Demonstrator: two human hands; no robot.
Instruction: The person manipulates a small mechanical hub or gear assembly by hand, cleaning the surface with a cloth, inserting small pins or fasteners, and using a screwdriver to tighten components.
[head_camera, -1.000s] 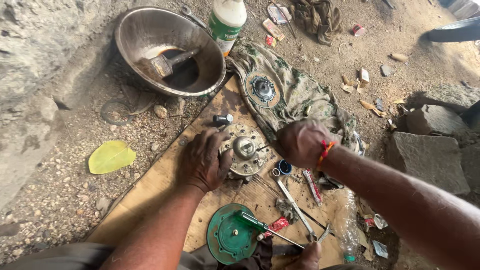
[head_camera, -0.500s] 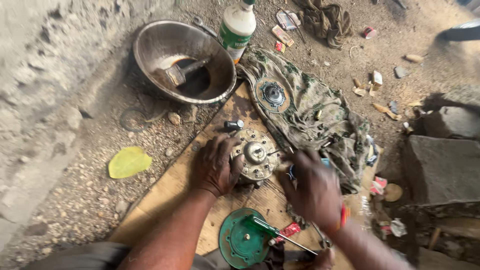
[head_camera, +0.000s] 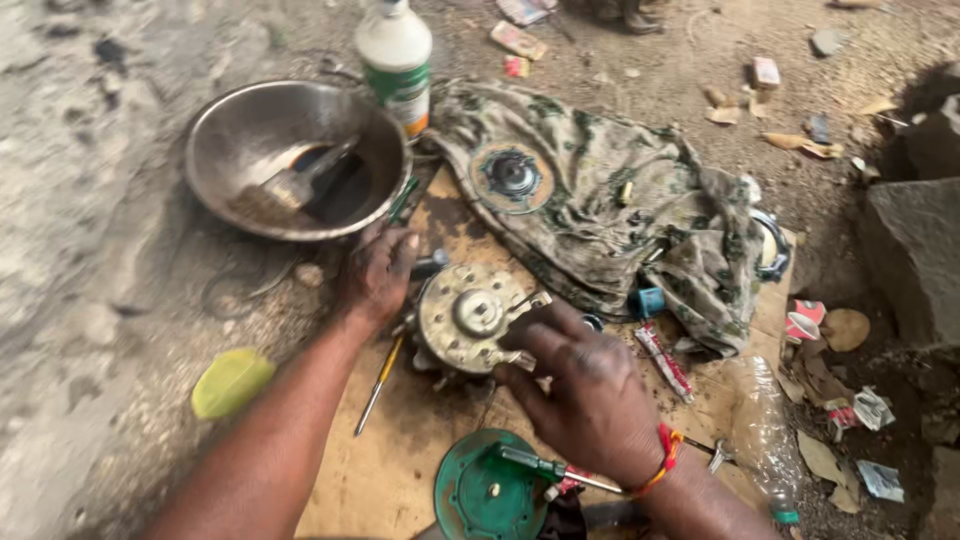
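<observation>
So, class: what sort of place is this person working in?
Probably a makeshift outdoor repair spot: bare gravelly ground, a flat cardboard sheet as workbench, a round metal mechanical part under both hands, and a dented steel bowl holding a brush.

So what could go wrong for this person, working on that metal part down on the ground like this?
Grit could get into the round metal assembly that both hands, left and right, are on, since the cardboard sheet lies on sandy ground. Small parts might roll off into the gravel. The dark liquid in the steel bowl beside the left hand could possibly get knocked and spill.
</observation>
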